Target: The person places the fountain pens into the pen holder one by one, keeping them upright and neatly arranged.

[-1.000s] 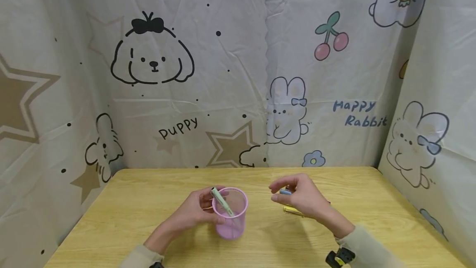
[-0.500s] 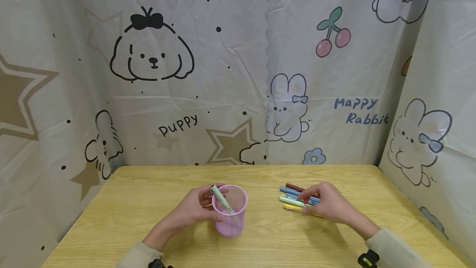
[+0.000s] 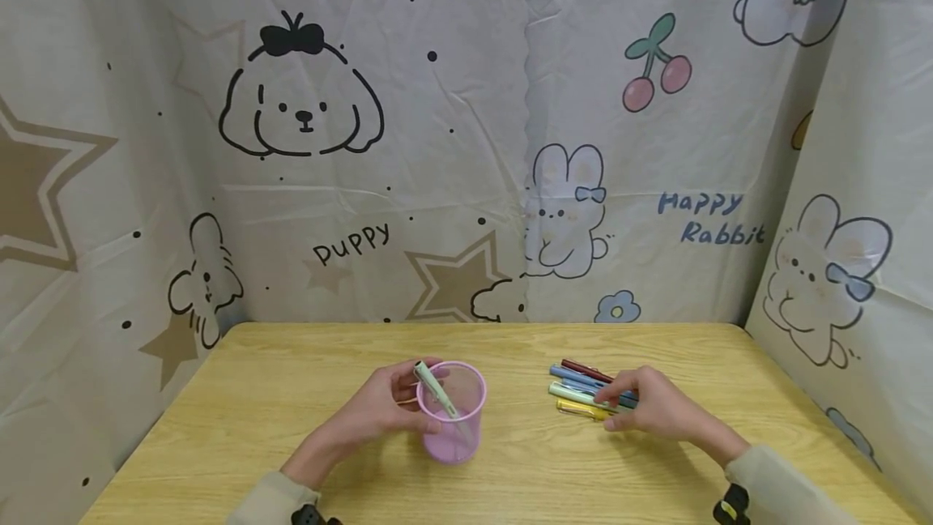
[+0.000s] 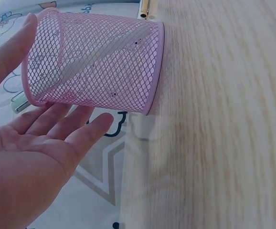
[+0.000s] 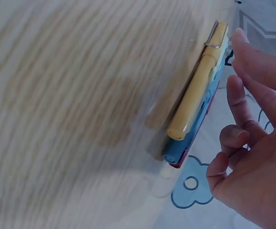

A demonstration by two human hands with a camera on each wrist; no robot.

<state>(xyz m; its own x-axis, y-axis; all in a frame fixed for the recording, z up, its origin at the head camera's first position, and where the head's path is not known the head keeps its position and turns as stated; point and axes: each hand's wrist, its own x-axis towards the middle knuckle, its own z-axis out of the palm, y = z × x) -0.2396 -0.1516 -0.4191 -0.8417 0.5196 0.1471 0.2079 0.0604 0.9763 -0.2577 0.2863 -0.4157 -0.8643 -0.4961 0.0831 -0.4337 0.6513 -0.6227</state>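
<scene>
A pink mesh pen cup (image 3: pixel 470 433) stands upright on the table, with a pale green pen (image 3: pixel 437 389) leaning inside against its rim. My left hand (image 3: pixel 368 409) holds the cup from the left, thumb on the near side and fingers on the far side. On the right lie several pens: a yellow pen (image 3: pixel 583 409) nearest me, then a light green pen (image 3: pixel 571 392), blue pens (image 3: pixel 567 373) and a dark red pen (image 3: pixel 583 369). My right hand (image 3: pixel 659 409) is over their right ends, thumb and fingers apart. In the right wrist view its fingertips are beside the yellow pen (image 5: pixel 191 102).
The wooden table (image 3: pixel 510 484) ends at a printed cloth (image 3: pixel 437 144) hanging behind it and along both sides. Between the cup and the pens is a stretch of bare tabletop.
My right hand has moved right from in front of the pens to over their right ends, uncovering their left ends, then shifted slightly nearer me. The left hand stays at the cup.
</scene>
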